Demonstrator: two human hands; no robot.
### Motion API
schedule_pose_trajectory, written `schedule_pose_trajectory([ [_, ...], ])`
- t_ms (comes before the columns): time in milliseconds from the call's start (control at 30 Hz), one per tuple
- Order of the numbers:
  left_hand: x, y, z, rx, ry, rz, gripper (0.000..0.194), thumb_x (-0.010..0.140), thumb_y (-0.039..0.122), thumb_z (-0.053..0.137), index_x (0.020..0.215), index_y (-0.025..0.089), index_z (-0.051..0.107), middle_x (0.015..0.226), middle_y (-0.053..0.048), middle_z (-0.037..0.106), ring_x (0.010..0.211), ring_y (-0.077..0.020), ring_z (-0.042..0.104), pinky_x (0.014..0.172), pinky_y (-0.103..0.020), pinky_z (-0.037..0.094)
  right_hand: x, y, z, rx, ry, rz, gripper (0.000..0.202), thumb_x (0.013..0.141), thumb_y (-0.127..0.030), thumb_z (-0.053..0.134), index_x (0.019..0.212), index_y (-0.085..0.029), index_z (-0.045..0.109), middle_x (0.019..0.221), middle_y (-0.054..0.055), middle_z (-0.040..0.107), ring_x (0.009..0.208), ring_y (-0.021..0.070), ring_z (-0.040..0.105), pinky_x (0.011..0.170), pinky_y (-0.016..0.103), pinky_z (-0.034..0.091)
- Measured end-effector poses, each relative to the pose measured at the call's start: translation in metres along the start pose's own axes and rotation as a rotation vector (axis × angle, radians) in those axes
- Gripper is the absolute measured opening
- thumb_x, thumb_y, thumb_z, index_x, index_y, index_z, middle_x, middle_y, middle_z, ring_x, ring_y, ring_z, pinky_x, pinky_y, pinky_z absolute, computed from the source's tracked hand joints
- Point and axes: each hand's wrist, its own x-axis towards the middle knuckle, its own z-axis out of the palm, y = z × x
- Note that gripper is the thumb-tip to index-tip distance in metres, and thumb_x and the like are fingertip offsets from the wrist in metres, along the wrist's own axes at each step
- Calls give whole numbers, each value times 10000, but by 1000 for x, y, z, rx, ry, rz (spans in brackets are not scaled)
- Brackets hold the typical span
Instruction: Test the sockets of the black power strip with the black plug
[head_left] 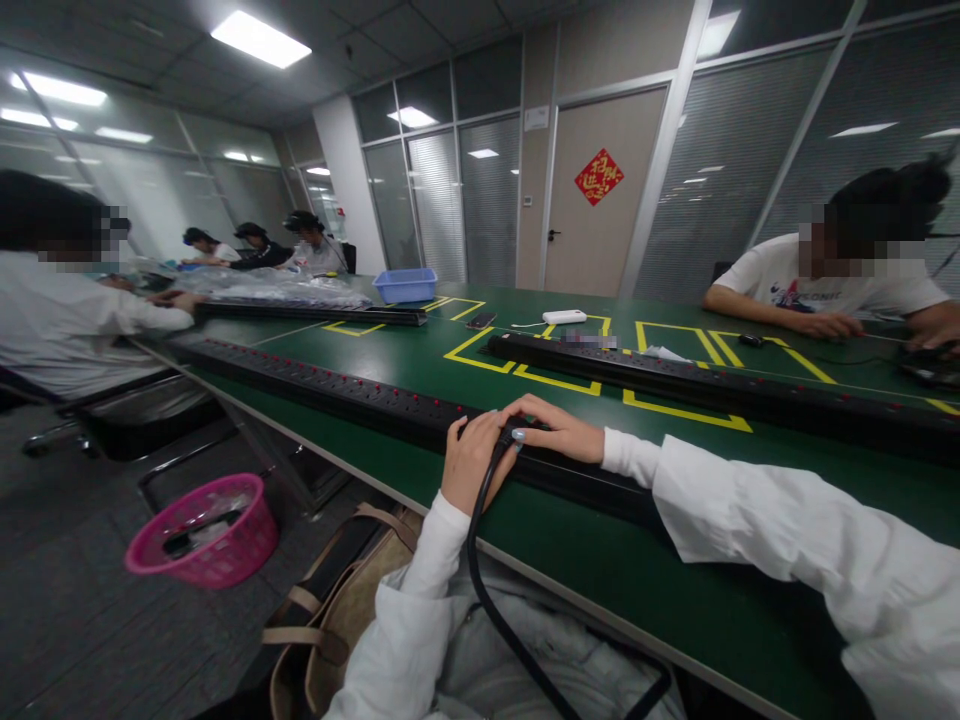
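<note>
Head view: left hand (469, 458) and right hand (561, 430) obscure one cable (475, 565) end.

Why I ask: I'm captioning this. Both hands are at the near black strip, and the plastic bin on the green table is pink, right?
Not pink: the head view shows the plastic bin is blue. The left hand and right hand are at the near black strip.

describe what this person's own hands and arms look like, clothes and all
The left hand and right hand wear no gloves. Both arms have loose white outer sleeves ending above narrower, snug white cuffs at the wrists. The right thumbnail looks shiny and pale blue.
</note>
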Motion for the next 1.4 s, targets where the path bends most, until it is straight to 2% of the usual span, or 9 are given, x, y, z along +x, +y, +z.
schedule_pose_trajectory([
  [1400, -1, -2, 1, 13, -17, -1, 360, 815, 298, 431, 1160, 198, 434, 1129, -68, 562, 1083, -187, 473, 938, -380, 254, 0, 0, 1, -31, 13, -29, 300, 856, -353, 410, 1096, -181, 462, 1030, 59, 474, 988, 173, 420, 904, 348, 323],
])
